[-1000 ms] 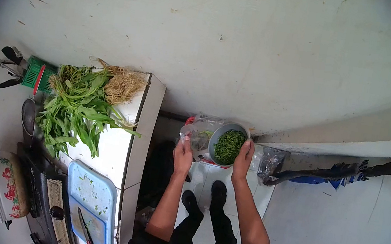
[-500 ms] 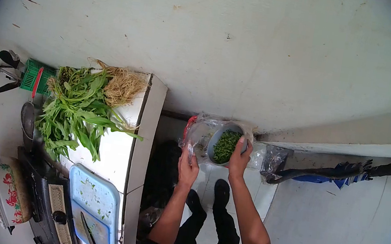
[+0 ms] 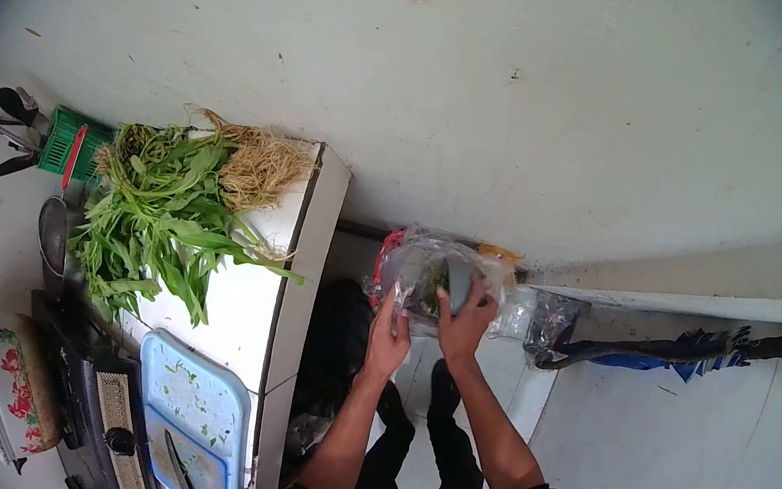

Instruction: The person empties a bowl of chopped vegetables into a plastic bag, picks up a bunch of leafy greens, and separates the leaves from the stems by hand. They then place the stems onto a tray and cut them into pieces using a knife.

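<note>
Clock positions are taken from the grey bowl (image 3: 459,283) as centre, with twelve at the top of the view.

The grey bowl is tilted onto its side, its mouth turned toward nine o'clock, at the clear plastic bag (image 3: 408,265). The right hand (image 3: 467,323), at five o'clock, has its grip clamped on the bowl, fingers against the outer wall. The left hand (image 3: 388,333), between seven and eight o'clock, has its grip closed on the near edge of the bag. Chopped greens (image 3: 434,283) show at the bowl mouth; how much lies in the bowl and how much in the bag cannot be told. Red material (image 3: 381,261) borders the bag at nine o'clock.

The white tiled tabletop (image 3: 245,309) extends from eight to ten o'clock. It carries leafy vegetables (image 3: 170,247) at nine o'clock, their pale roots (image 3: 265,173) directed toward ten. A light blue tray (image 3: 200,388) is positioned at eight o'clock, with green scraps on its surface; a knife (image 3: 176,460) with a red and black handle lies on its lower section. A folded umbrella (image 3: 688,352) rests at three o'clock, well apart from both hands.
</note>
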Action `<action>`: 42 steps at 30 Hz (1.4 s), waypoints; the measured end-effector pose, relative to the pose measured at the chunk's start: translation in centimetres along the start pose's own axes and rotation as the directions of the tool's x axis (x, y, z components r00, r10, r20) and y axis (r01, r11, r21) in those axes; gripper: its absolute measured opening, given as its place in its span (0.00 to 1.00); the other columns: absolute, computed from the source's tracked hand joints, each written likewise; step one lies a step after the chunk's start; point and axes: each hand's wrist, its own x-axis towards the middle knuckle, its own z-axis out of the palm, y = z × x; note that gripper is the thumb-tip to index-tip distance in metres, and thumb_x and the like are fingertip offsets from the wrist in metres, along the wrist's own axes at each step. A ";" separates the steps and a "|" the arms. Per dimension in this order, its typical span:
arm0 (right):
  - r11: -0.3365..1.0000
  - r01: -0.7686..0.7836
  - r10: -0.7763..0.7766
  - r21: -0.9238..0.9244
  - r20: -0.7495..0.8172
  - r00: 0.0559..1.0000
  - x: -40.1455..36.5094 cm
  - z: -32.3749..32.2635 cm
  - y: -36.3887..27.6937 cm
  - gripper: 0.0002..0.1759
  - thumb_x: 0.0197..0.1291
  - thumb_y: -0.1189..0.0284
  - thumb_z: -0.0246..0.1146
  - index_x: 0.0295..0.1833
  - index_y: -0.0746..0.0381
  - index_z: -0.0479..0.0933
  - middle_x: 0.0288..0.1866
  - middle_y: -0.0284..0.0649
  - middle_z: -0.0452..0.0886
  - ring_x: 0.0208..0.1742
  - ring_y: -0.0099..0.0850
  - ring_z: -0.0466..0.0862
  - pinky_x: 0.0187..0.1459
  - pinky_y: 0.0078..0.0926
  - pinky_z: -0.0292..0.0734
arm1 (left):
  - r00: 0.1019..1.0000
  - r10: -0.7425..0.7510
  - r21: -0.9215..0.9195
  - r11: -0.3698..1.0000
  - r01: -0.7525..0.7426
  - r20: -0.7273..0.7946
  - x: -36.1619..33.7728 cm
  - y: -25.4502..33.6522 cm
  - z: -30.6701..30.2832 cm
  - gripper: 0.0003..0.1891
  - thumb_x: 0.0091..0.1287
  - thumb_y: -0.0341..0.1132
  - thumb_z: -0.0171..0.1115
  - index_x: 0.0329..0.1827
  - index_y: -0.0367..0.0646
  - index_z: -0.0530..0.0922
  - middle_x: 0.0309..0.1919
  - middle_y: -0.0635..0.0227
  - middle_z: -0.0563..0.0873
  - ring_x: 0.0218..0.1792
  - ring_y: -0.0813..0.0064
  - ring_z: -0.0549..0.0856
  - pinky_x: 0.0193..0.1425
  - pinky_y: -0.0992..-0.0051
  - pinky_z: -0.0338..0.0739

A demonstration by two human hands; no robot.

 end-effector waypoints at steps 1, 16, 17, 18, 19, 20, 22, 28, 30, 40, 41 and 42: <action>0.992 0.106 -0.106 -0.075 0.005 0.994 0.3 -0.3 -0.6 0.44 0.62 0.45 0.66 0.77 0.53 0.61 0.64 0.64 0.63 0.63 0.60 0.66 0.65 0.57 0.62 | 1.000 -0.015 -0.026 1.000 0.016 0.006 0.0 0.2 0.0 0.27 0.74 0.25 0.48 0.77 0.35 0.62 0.67 0.41 0.75 0.69 0.44 0.74 0.71 0.63 0.69; 0.835 0.383 -0.405 -0.395 0.030 0.914 4.7 -2.0 3.2 0.42 0.56 0.43 0.69 0.74 0.45 0.68 0.67 0.62 0.62 0.66 0.57 0.64 0.64 0.57 0.58 | 0.989 0.141 0.125 0.983 -0.135 -0.042 0.9 0.3 -1.3 0.26 0.71 0.20 0.49 0.74 0.33 0.65 0.67 0.42 0.75 0.69 0.42 0.73 0.71 0.60 0.70; 0.845 0.378 -0.395 -0.378 0.035 0.918 4.4 -2.3 3.0 0.41 0.56 0.44 0.69 0.74 0.44 0.68 0.67 0.62 0.62 0.66 0.57 0.64 0.65 0.57 0.57 | 0.991 0.131 0.135 0.983 -0.126 -0.030 1.1 0.5 -1.1 0.26 0.71 0.20 0.49 0.74 0.33 0.65 0.67 0.41 0.74 0.69 0.42 0.73 0.71 0.59 0.70; 0.856 0.370 -0.383 -0.362 0.038 0.923 4.0 -2.7 2.8 0.41 0.56 0.44 0.69 0.74 0.44 0.68 0.67 0.62 0.62 0.66 0.57 0.64 0.65 0.57 0.57 | 0.992 0.122 0.144 0.982 -0.119 -0.016 1.2 0.3 -0.8 0.27 0.70 0.20 0.49 0.74 0.32 0.65 0.67 0.41 0.74 0.68 0.42 0.73 0.71 0.59 0.70; 0.866 0.360 -0.370 -0.346 0.041 0.928 3.5 -3.0 2.6 0.41 0.56 0.44 0.69 0.74 0.44 0.68 0.67 0.62 0.62 0.67 0.57 0.64 0.65 0.57 0.56 | 0.990 0.133 0.177 0.977 -0.123 -0.045 1.3 0.1 -0.7 0.27 0.70 0.20 0.49 0.74 0.32 0.65 0.67 0.41 0.74 0.68 0.41 0.74 0.71 0.58 0.70; 0.850 0.393 -0.386 -0.352 0.093 0.918 3.0 -3.1 2.4 0.41 0.57 0.43 0.69 0.74 0.43 0.67 0.67 0.62 0.62 0.67 0.57 0.64 0.64 0.57 0.58 | 0.987 0.144 0.208 0.970 -0.126 -0.073 1.6 -0.1 -0.5 0.27 0.70 0.20 0.49 0.74 0.32 0.64 0.67 0.41 0.74 0.68 0.41 0.74 0.70 0.57 0.70; 0.818 0.454 -0.408 -0.355 0.199 0.891 1.8 -3.0 1.5 0.42 0.57 0.41 0.67 0.75 0.42 0.66 0.67 0.63 0.62 0.67 0.56 0.65 0.62 0.57 0.61 | 0.984 0.132 0.239 0.966 -0.101 -0.120 1.5 -0.3 -0.1 0.28 0.70 0.21 0.50 0.74 0.33 0.63 0.67 0.40 0.74 0.67 0.40 0.74 0.70 0.56 0.71; 0.900 0.370 -0.347 -0.229 0.136 0.928 2.4 -1.3 -1.0 0.39 0.62 0.46 0.66 0.75 0.49 0.64 0.68 0.61 0.63 0.66 0.55 0.66 0.65 0.56 0.60 | 0.981 0.057 0.204 0.979 -0.018 -0.187 0.9 1.0 -1.0 0.29 0.70 0.23 0.52 0.75 0.35 0.62 0.65 0.38 0.74 0.63 0.36 0.76 0.67 0.54 0.72; 0.968 0.237 -0.235 -0.082 0.032 0.972 2.6 -1.8 -1.5 0.38 0.65 0.48 0.64 0.75 0.54 0.63 0.69 0.59 0.62 0.66 0.55 0.66 0.67 0.54 0.59 | 0.981 0.029 0.164 0.987 0.004 -0.194 1.0 1.5 -1.3 0.28 0.71 0.24 0.53 0.75 0.35 0.62 0.64 0.38 0.74 0.63 0.36 0.76 0.66 0.54 0.72; 0.738 -0.143 0.103 0.660 0.099 0.990 2.3 -5.1 0.0 0.37 0.78 0.46 0.43 0.79 0.61 0.50 0.78 0.50 0.55 0.79 0.41 0.55 0.77 0.40 0.48 | 0.974 0.044 0.130 0.991 -0.015 -0.222 0.4 0.4 -0.5 0.26 0.72 0.28 0.57 0.73 0.36 0.66 0.62 0.44 0.76 0.65 0.43 0.74 0.70 0.56 0.68; 0.748 -0.118 0.084 0.653 0.084 0.993 2.5 -5.3 0.2 0.37 0.78 0.47 0.43 0.79 0.61 0.50 0.78 0.51 0.54 0.79 0.42 0.56 0.77 0.40 0.49 | 0.974 0.040 0.121 0.993 -0.013 -0.223 0.1 0.3 -0.5 0.26 0.72 0.28 0.57 0.72 0.36 0.67 0.62 0.44 0.76 0.65 0.43 0.74 0.70 0.56 0.68; 0.757 -0.093 0.065 0.647 0.068 0.996 2.6 -5.4 0.5 0.37 0.79 0.47 0.43 0.79 0.61 0.49 0.78 0.52 0.53 0.79 0.43 0.56 0.77 0.41 0.50 | 0.974 0.036 0.112 0.994 -0.011 -0.224 -0.1 0.5 -0.6 0.25 0.72 0.29 0.57 0.72 0.35 0.67 0.62 0.44 0.76 0.65 0.43 0.74 0.69 0.55 0.68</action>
